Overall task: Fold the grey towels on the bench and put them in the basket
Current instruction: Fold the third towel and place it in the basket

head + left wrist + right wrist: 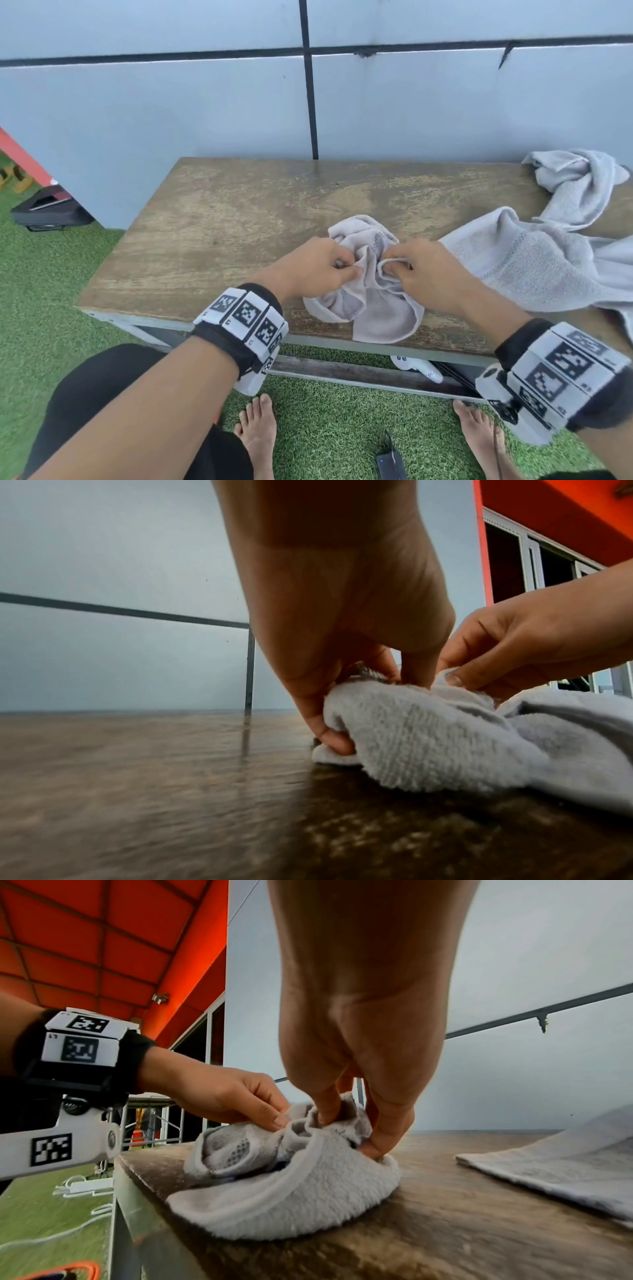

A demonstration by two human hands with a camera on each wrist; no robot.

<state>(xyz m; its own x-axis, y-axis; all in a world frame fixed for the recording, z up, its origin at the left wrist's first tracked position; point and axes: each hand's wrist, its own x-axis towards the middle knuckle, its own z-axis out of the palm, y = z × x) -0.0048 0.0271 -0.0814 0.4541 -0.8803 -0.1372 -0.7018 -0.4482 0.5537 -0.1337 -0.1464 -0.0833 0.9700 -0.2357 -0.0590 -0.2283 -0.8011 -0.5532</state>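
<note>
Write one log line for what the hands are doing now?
left hand: pinches small towel | right hand: pinches same towel | bench: towel crumpled, unfolded

Both forearms are bare, and each wrist carries a black strap wrapped with a band of white rectangular tiles. The left wristband (244, 317) shows a row of tiles, each printed with a black-and-white square marker code and a small letter at its corner. The right wristband (561, 370) has the same tiled markers, larger in the head view. Under each band hangs a white moulded camera housing; on the left one (65, 1146) a further square marker is printed on its flat side, beside a round dark lens mount. The left hand (317, 265) and right hand (433, 270) wear nothing. Black trousers (102, 387) cover the legs, and both feet (257, 428) are bare.
</note>
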